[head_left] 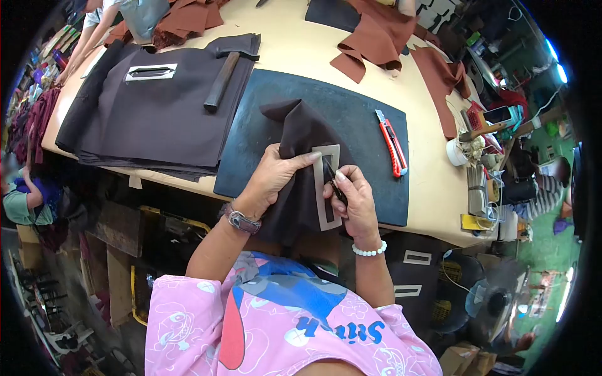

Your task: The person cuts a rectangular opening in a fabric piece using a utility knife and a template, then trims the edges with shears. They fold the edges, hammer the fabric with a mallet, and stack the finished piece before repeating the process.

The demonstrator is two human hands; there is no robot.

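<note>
My left hand [273, 177] grips a folded piece of dark brown leather [304, 130], its thumb lying on the upper end of a pale rectangular frame [320, 197]. The frame lies against the leather and has a long slot in its middle. In my right hand [357, 199] is a slim black pointed tool [335, 183], its tip inside the slot; its exact kind is hidden by my fingers. Under the upper part of the leather is a dark cutting mat [370, 194]. A red utility knife [392, 144] rests on the mat to the right.
A stack of dark leather sheets [169, 119] lies left, bearing another pale frame [150, 72] and a hammer [222, 81]. Brown leather scraps [382, 37] lie at the back. A white cup [456, 152] stands right. Another person's arms [84, 47] reach in at far left.
</note>
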